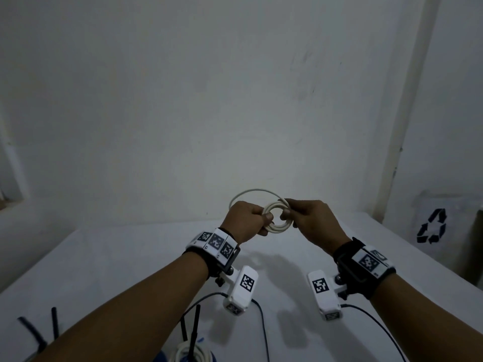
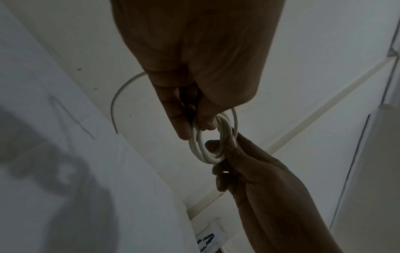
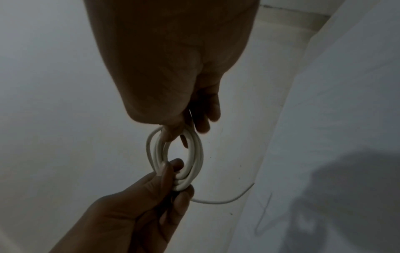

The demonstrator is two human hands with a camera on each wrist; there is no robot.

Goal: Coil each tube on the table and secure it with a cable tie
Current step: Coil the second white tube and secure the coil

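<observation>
A thin white tube point(image 1: 277, 227) is wound into a small coil and held in the air above the white table point(image 1: 104, 259). My left hand point(image 1: 249, 218) grips the coil's left side between thumb and fingers. My right hand point(image 1: 308, 218) pinches its right side. One loose loop point(image 1: 254, 191) of the tube arches above both hands. In the left wrist view the coil point(image 2: 207, 155) sits between my left hand point(image 2: 190, 119) and my right hand point(image 2: 233, 150). The right wrist view shows the coil point(image 3: 195, 154) the same way, its free end point(image 3: 227, 199) curving away.
Another coiled white tube point(image 1: 192, 352) with black cable ties point(image 1: 194, 325) lies at the table's near edge. More black ties point(image 1: 53, 322) lie at the near left. A bin with a recycling symbol point(image 1: 431, 227) stands to the right, and a wall is close behind.
</observation>
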